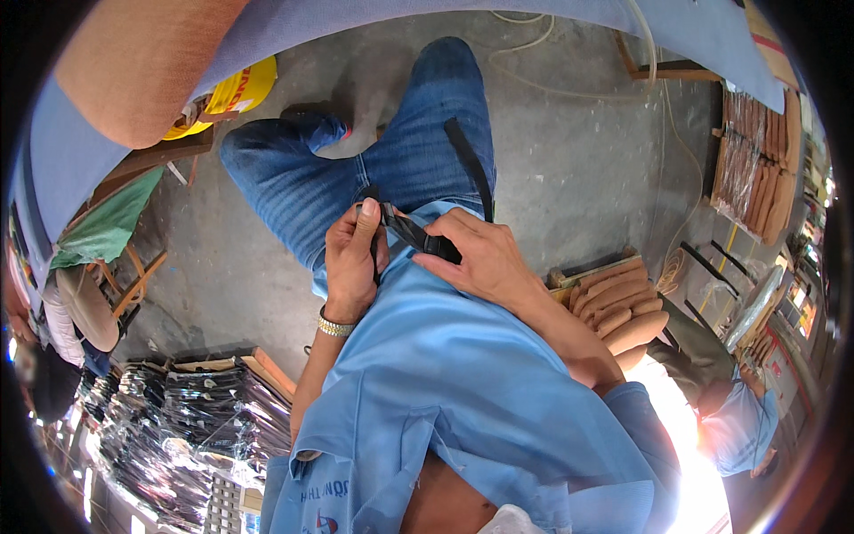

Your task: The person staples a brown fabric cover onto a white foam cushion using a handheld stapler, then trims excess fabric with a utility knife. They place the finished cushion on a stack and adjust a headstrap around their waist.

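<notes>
I look down my own light blue shirt point(463, 374) and blue jeans point(374, 169) to a grey concrete floor. My left hand point(351, 258), with a metal watch band at the wrist, is closed around one end of a black strap point(405, 230) at my waist. My right hand point(476, 254) pinches the strap's black buckle end just to the right. A second length of black strap point(470, 165) runs up along my right thigh.
Stacks of black wrapped bundles point(178, 427) lie at lower left beside a wooden box edge point(267, 369). Tan rolled pieces point(618, 307) pile up at right, near another person in a blue shirt point(734, 423). A yellow object point(236, 89) sits upper left.
</notes>
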Demonstrator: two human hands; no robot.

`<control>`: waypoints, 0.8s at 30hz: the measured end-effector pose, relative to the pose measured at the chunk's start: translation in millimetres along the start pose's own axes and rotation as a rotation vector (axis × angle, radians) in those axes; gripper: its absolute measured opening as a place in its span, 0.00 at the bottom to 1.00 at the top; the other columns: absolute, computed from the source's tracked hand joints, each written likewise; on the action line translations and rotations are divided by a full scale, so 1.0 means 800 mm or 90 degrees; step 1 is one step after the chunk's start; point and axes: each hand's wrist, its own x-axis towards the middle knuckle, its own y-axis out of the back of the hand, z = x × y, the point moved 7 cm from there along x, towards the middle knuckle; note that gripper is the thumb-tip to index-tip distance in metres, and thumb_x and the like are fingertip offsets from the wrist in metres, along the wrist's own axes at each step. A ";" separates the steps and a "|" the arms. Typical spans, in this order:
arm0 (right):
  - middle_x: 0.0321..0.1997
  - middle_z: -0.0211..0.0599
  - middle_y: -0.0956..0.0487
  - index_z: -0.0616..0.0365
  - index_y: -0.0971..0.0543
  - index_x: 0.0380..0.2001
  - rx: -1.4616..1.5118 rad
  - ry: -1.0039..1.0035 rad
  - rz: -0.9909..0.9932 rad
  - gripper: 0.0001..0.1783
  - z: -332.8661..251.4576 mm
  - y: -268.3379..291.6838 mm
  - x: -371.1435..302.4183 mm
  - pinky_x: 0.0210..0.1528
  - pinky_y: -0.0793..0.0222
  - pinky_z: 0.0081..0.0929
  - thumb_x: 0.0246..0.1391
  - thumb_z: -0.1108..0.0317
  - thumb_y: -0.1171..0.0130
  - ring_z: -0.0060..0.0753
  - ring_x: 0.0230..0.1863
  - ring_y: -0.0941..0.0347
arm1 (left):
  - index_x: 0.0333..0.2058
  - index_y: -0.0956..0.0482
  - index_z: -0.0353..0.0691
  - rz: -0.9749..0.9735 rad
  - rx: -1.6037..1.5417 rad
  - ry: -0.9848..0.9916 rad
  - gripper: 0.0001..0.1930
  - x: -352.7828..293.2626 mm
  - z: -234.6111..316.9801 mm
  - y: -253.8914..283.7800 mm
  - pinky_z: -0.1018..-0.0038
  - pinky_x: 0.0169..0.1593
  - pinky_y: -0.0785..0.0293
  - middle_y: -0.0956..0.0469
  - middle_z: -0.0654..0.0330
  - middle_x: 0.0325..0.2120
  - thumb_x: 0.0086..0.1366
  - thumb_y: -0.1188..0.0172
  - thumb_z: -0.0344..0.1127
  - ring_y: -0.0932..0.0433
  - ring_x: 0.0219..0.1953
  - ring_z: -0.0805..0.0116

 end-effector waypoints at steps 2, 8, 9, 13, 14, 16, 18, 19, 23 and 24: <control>0.39 0.35 0.18 0.55 0.20 0.40 -0.013 -0.008 0.008 0.19 -0.001 0.000 -0.004 0.34 0.24 0.38 0.53 0.57 0.27 0.45 0.36 0.19 | 0.39 0.18 0.35 0.023 0.004 0.003 0.24 -0.001 -0.001 0.001 0.80 0.18 0.48 0.36 0.70 0.12 0.79 0.48 0.53 0.44 0.13 0.82; 0.40 0.36 0.18 0.55 0.20 0.40 0.063 -0.130 -0.043 0.19 0.041 0.005 -0.028 0.35 0.24 0.35 0.52 0.57 0.26 0.44 0.35 0.19 | 0.38 0.18 0.35 0.004 0.011 -0.009 0.23 0.008 0.010 -0.004 0.79 0.18 0.48 0.36 0.70 0.12 0.79 0.48 0.52 0.44 0.13 0.82; 0.40 0.36 0.18 0.55 0.20 0.41 0.144 -0.185 -0.064 0.19 0.043 0.005 -0.033 0.36 0.23 0.35 0.52 0.57 0.26 0.44 0.35 0.19 | 0.38 0.18 0.35 -0.031 0.023 -0.012 0.23 0.003 0.010 -0.009 0.80 0.18 0.48 0.34 0.69 0.13 0.80 0.49 0.51 0.44 0.12 0.82; 0.40 0.39 0.18 0.58 0.22 0.42 0.180 -0.001 0.035 0.22 0.007 0.005 0.002 0.40 0.24 0.38 0.53 0.54 0.27 0.48 0.37 0.20 | 0.39 0.18 0.35 -0.055 0.035 -0.019 0.23 0.008 0.010 -0.012 0.81 0.18 0.47 0.30 0.68 0.16 0.79 0.48 0.51 0.42 0.13 0.83; 0.38 0.41 0.18 0.59 0.22 0.42 0.130 0.066 0.065 0.21 0.002 -0.002 0.010 0.40 0.25 0.40 0.56 0.55 0.28 0.50 0.37 0.21 | 0.39 0.18 0.35 -0.052 0.034 -0.031 0.23 0.010 0.013 -0.012 0.81 0.18 0.47 0.30 0.68 0.16 0.79 0.48 0.51 0.42 0.13 0.83; 0.35 0.43 0.20 0.60 0.22 0.41 0.115 0.003 -0.013 0.19 0.008 -0.024 0.018 0.39 0.26 0.40 0.59 0.56 0.30 0.49 0.35 0.22 | 0.38 0.18 0.35 -0.030 0.034 -0.050 0.22 0.008 0.016 -0.007 0.81 0.18 0.46 0.29 0.68 0.16 0.79 0.47 0.51 0.41 0.13 0.83; 0.32 0.43 0.21 0.59 0.22 0.37 0.040 0.031 0.010 0.15 0.000 -0.020 0.018 0.38 0.27 0.42 0.61 0.57 0.34 0.51 0.35 0.22 | 0.37 0.17 0.35 0.004 0.035 -0.039 0.22 0.004 0.014 -0.004 0.81 0.18 0.46 0.29 0.68 0.16 0.79 0.46 0.50 0.41 0.12 0.82; 0.32 0.42 0.20 0.58 0.22 0.36 0.006 0.040 0.010 0.16 0.000 -0.018 0.015 0.38 0.26 0.42 0.60 0.56 0.34 0.50 0.35 0.22 | 0.37 0.17 0.35 0.020 0.035 -0.032 0.22 0.003 0.011 -0.004 0.81 0.18 0.45 0.29 0.68 0.15 0.78 0.45 0.50 0.41 0.12 0.82; 0.31 0.41 0.20 0.56 0.21 0.33 -0.050 0.034 0.013 0.15 -0.002 -0.012 0.007 0.38 0.25 0.43 0.58 0.56 0.34 0.48 0.35 0.21 | 0.35 0.17 0.34 0.061 0.007 -0.023 0.22 0.003 0.002 -0.006 0.80 0.17 0.45 0.31 0.68 0.13 0.77 0.43 0.49 0.42 0.12 0.82; 0.31 0.40 0.20 0.56 0.21 0.33 -0.059 0.031 0.013 0.14 -0.001 -0.011 0.006 0.38 0.25 0.43 0.58 0.56 0.34 0.48 0.34 0.21 | 0.34 0.17 0.34 0.066 -0.001 -0.023 0.22 0.003 0.003 -0.006 0.80 0.17 0.46 0.32 0.69 0.13 0.77 0.43 0.50 0.42 0.12 0.82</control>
